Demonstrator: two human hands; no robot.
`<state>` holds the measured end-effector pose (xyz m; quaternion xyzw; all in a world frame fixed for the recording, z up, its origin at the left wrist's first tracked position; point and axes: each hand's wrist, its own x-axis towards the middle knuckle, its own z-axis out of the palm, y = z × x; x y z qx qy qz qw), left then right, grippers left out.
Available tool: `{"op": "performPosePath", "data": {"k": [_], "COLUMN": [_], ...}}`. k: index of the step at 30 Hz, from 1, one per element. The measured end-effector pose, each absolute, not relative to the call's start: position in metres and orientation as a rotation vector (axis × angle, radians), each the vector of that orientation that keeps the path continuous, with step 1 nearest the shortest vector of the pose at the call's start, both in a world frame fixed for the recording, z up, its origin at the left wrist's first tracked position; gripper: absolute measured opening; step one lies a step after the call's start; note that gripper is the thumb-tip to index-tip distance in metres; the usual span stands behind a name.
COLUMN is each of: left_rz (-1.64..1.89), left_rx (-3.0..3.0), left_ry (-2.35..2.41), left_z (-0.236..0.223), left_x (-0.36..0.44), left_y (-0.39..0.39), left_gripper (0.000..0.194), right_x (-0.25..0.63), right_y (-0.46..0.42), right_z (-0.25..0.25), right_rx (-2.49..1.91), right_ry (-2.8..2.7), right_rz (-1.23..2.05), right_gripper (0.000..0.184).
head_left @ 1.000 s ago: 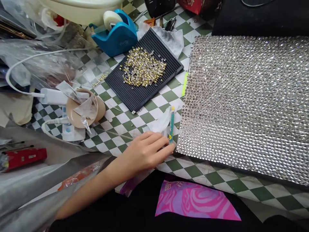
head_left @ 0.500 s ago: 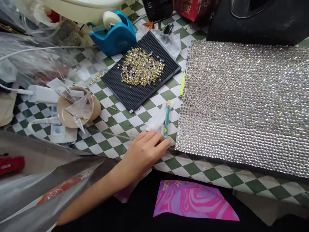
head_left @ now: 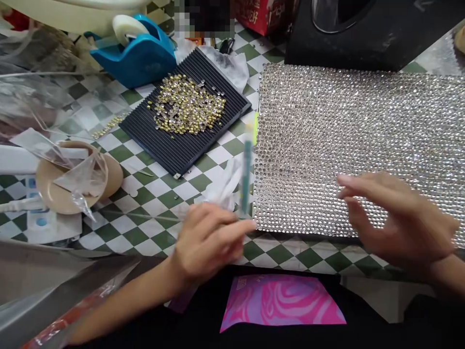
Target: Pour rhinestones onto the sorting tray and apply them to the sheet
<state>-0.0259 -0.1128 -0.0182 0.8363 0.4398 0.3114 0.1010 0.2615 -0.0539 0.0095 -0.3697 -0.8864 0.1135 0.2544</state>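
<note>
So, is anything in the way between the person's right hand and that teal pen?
Nothing visible stands between them. The right hand is over the rhinestone sheet, and the blurred teal pen stands upright at its left edge, by the fingertips of the left hand.

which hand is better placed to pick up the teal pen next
Left, probably: the left hand is right at the tip of the blurred teal pen, beside the tissue, while the right hand hovers farther off over the rhinestone sheet.

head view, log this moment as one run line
left hand: at teal pen, grip unclear | right hand: open, over rhinestone sheet | nearby: black ridged tray, gold-backed rhinestones
</note>
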Motion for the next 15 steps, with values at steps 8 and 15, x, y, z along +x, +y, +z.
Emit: {"op": "performPosePath", "data": {"k": [8, 15], "left_rz": [1.125, 1.016], "left_rx": [2.567, 2.697], "left_ry": [0.768, 0.743], "left_z": [-0.016, -0.029], "left_x": [0.016, 0.0], "left_y": [-0.099, -0.072], "left_gripper": [0.013, 0.02], "right_x": [0.248, 0.266], "right_y": [-0.061, -0.011], "right_z": [0.007, 0.004], "right_rx": [-0.758, -0.934], "right_ry": [-2.537, -2.305], "right_rz": [-0.069, 0.173], "right_gripper": [0.041, 0.041]}}
